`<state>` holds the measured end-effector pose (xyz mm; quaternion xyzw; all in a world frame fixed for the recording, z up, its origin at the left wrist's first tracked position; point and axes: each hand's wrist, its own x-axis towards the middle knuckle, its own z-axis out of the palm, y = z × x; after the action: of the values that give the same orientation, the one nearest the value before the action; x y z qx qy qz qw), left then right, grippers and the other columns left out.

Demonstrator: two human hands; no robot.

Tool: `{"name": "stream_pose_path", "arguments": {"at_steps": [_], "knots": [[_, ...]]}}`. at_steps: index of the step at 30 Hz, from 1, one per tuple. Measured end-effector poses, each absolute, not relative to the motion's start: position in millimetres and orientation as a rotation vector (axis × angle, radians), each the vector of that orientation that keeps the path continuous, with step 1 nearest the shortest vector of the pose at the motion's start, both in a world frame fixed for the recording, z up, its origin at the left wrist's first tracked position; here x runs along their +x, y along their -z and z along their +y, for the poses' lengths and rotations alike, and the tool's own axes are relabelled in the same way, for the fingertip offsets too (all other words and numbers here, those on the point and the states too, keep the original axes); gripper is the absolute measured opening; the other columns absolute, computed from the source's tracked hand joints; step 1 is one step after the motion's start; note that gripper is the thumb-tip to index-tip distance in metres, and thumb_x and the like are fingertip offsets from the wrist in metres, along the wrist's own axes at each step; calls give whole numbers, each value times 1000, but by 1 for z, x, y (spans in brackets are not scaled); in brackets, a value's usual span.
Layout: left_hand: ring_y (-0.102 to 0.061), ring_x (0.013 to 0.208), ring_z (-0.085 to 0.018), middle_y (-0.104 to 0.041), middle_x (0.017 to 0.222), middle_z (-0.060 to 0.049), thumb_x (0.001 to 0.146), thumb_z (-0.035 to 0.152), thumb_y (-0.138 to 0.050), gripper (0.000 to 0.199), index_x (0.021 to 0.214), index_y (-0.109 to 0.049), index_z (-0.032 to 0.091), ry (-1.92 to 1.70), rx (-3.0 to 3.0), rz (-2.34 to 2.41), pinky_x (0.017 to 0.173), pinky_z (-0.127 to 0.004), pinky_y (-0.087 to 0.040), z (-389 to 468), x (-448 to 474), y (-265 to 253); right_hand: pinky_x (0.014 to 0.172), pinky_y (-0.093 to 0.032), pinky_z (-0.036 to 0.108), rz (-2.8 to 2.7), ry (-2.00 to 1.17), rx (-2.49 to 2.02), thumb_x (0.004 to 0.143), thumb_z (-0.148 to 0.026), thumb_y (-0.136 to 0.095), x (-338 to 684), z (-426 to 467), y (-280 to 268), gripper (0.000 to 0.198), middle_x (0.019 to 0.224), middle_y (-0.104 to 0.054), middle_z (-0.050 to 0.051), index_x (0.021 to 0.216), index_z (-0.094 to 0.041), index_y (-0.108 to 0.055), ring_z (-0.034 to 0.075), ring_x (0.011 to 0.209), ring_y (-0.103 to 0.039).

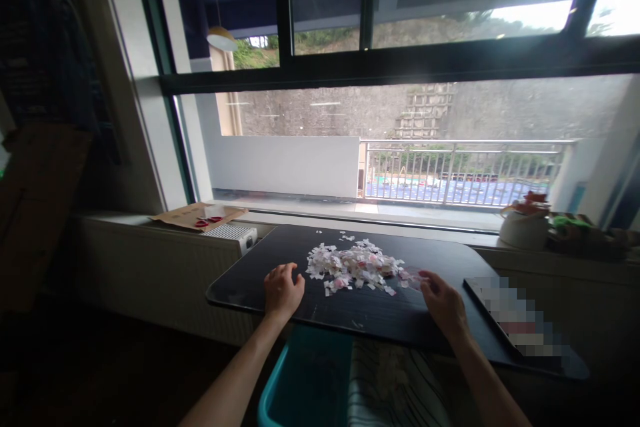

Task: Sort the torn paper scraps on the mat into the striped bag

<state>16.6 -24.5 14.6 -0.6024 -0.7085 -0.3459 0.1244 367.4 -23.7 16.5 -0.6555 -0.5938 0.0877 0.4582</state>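
Paper scraps [357, 265]: a loose white heap, some bits pinkish, on the dark tabletop [345, 317]; I take it as my clock's centre, the window [325, 77] at 12.
Left hand [284, 288]: at 8 o'clock, just beside the scraps; fingers loosely curled, and I see nothing in this grip.
Right hand [443, 299]: at 4 o'clock; grip closed, thumb and fingertips pinching a see-through piece [412, 278] at the heap's edge.
Flat object [517, 320]: farther out at 4 o'clock, on the tabletop; its top is pixelated for me.
Red-handled scissors [209, 221]: near 10 o'clock, on brown paper [180, 215].
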Motion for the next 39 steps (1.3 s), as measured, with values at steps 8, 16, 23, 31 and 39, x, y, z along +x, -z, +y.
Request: {"name": "stream_pose_path", "arguments": {"at_steps": [8,16,23,31,39], "knots": [[-58,102,-26,-66,103,-10,79,22,-48,24,98,-62,17,1014,-1749,-2056,93,-43,-39,-25,17,-15,60,-45,30,-1414,-225,-1634,71,-42,-48,371,-25,-19,37,66,-70,3,88,-22,-73,23,65,-65],[-59,98,-27,-67,100,-10,79,22,-49,24,97,-63,16,1002,-1735,-2034,92,-42,-40,-24,16,-13,58,-46,28,-1424,-289,-1586,68,-40,-48,372,-26,-19,32,62,-70,3,74,-22,-73,21,61,-64],[-59,98,-27,-66,101,-10,80,23,-48,24,98,-62,16,994,-1745,-2030,93,-42,-39,-23,15,-13,57,-45,28,-1429,-315,-1560,67,-39,-48,374,-26,-18,32,59,-69,3,72,-20,-73,22,60,-63],[-58,100,-26,-66,102,-10,81,24,-47,24,98,-62,17,998,-1760,-2049,93,-42,-39,-24,16,-14,67,-48,29,-1486,-363,-1495,70,-40,-49,370,-27,-17,36,70,-73,3,89,-20,-73,22,70,-67],[-59,98,-27,-67,101,-10,79,23,-48,24,96,-63,17,1023,-1741,-2024,92,-43,-39,-23,15,-12,68,-47,31,-1451,-344,-1501,70,-41,-50,369,-26,-15,40,75,-74,5,95,-20,-73,24,74,-67]]}}
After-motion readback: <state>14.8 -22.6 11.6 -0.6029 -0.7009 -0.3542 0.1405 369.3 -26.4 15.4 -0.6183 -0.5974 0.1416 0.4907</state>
